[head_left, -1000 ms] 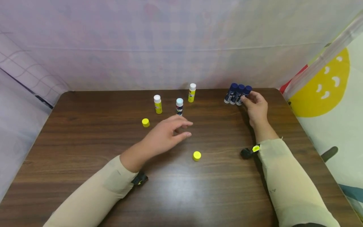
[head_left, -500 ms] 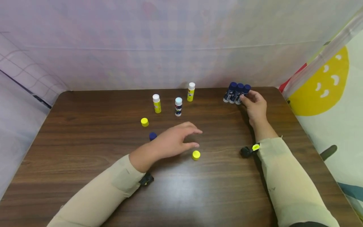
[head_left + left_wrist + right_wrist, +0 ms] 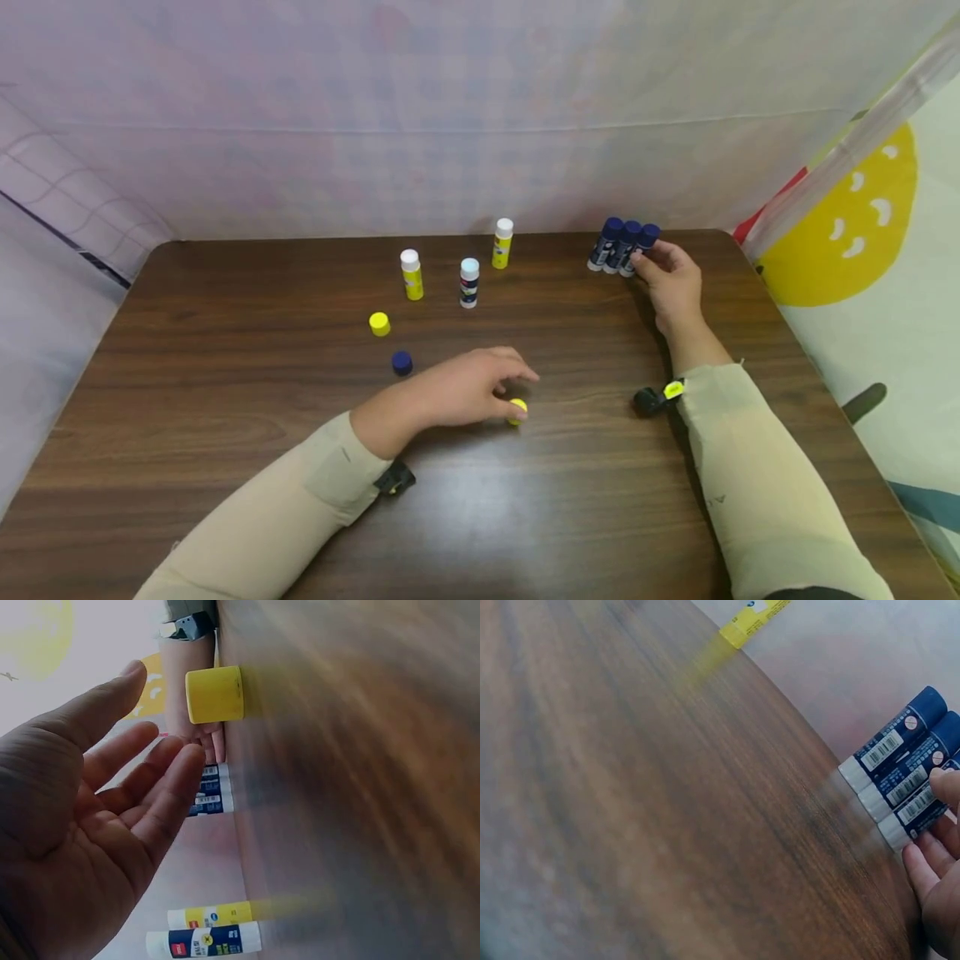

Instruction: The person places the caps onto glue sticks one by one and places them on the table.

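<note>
My left hand hovers over the table with thumb and fingers spread apart, the thumb overlapping a small yellow cap in the head view. The left wrist view shows that cap just beyond the fingertips, with nothing in the hand. At the back right, my right hand pinches the nearest of three navy glue sticks standing side by side in a row, its thumb on the front of that glue stick. The other two navy glue sticks stand against it, all with navy caps on and white bases down.
Two yellow glue sticks and a navy one, all white-topped, stand upright at the back middle. A yellow cap and a navy cap lie left of centre. A curtain hangs behind the table.
My left hand has moved toward the front and slightly right, to the yellow cap, uncovering the navy cap and the navy glue stick's lower part. The right hand stays at the row of glue sticks.
</note>
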`<state>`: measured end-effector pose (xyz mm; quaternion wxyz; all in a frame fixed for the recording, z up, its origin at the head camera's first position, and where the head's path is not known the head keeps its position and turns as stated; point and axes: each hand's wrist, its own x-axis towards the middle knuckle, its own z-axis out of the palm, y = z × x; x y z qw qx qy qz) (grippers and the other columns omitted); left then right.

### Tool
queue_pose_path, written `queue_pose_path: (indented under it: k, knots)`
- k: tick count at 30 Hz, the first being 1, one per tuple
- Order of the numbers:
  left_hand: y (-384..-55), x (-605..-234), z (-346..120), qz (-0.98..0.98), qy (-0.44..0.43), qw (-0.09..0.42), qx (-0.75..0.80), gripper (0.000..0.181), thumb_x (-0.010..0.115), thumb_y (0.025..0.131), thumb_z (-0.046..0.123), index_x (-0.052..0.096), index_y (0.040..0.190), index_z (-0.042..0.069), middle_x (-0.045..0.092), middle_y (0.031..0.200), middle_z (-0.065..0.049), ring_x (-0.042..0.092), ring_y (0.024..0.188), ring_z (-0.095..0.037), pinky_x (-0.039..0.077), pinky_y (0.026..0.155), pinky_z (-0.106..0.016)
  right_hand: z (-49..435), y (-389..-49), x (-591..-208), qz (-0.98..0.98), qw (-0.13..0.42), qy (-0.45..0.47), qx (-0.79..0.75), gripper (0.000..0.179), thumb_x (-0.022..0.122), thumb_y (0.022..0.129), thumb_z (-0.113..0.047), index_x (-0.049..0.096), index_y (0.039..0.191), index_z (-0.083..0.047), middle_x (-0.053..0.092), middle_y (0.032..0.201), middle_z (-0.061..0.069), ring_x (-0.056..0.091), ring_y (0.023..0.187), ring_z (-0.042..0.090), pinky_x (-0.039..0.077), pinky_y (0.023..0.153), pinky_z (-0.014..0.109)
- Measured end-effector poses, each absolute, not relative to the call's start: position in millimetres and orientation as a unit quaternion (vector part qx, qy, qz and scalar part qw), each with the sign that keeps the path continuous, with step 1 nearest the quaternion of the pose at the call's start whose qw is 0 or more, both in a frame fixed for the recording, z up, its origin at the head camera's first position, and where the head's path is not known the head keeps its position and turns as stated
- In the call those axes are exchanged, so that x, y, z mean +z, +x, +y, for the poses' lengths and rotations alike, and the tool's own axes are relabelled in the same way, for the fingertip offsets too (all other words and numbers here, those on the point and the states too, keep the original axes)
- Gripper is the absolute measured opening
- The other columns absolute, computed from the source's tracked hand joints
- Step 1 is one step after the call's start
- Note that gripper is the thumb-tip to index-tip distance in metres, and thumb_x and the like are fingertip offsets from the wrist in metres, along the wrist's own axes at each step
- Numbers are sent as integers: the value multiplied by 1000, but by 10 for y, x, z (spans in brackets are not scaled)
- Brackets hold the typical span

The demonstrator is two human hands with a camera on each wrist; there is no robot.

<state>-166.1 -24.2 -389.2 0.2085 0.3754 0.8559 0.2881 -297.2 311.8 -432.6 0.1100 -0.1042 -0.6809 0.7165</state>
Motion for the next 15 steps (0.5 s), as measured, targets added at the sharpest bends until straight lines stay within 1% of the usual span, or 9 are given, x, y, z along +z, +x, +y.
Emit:
queue_pose_path:
  k: [2, 5, 10, 15]
  knots:
    - [-1663, -3903, -239, 854, 378, 210, 290, 49, 77, 96, 29, 64, 141, 12, 65, 134, -2, 66, 112, -13, 56, 100, -27, 3129, -2990, -4352, -682, 108, -106, 715, 21, 74, 93, -2, 68, 109, -14, 67, 103, -4, 62, 94, 7, 59, 78, 14]
    - [-1664, -3913, -240, 851, 382, 211, 293, 47, 78, 95, 26, 66, 138, 9, 67, 131, -4, 66, 112, -15, 56, 99, -28, 3145, -3016, -4384, -690, 104, -107, 708, 22, 75, 93, -5, 68, 112, -14, 66, 105, -6, 62, 97, 7, 59, 81, 13]
    - [-1663, -3930, -234, 847, 391, 216, 289, 43, 79, 95, 22, 68, 134, 8, 68, 129, -5, 67, 112, -16, 56, 99, -28, 3148, -3002, -4358, -692, 104, -106, 706, 24, 75, 93, -5, 68, 116, -11, 66, 106, -5, 62, 98, 7, 59, 82, 14]
    - [-1655, -3960, -220, 844, 389, 233, 287, 43, 79, 95, 22, 69, 134, 10, 68, 130, -4, 67, 112, -15, 56, 98, -25, 3142, -2974, -4338, -684, 102, -107, 714, 23, 74, 94, -3, 67, 114, -12, 66, 105, -4, 63, 95, 8, 61, 80, 16]
